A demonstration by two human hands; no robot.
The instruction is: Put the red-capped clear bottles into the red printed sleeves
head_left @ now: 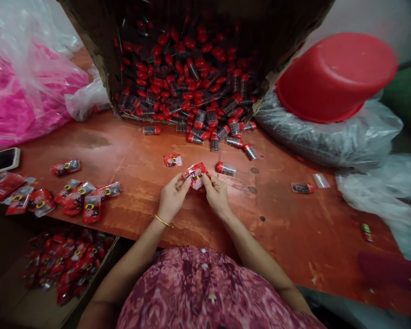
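Observation:
Between my two hands is a small red printed packet [196, 172], held above the wooden table. My left hand [173, 196] pinches its left side, and my right hand [216, 194] pinches its right side. Whether anything is inside the packet I cannot tell. Just beyond my left hand lies a flat red printed piece [172, 160]. To the right of the packet a clear container with a red cap and dark contents [225, 168] rests on its side. More such containers [198, 119] spill from a cardboard box onto the table.
A tipped cardboard box [104, 59] full of red-capped containers stands at the back. Red packets [77, 196] lie front left, above an open box [106, 262] holding more. A phone [2, 161], a pink-filled bag [30, 96] and an upturned red tub [339, 77] flank the table [277, 228].

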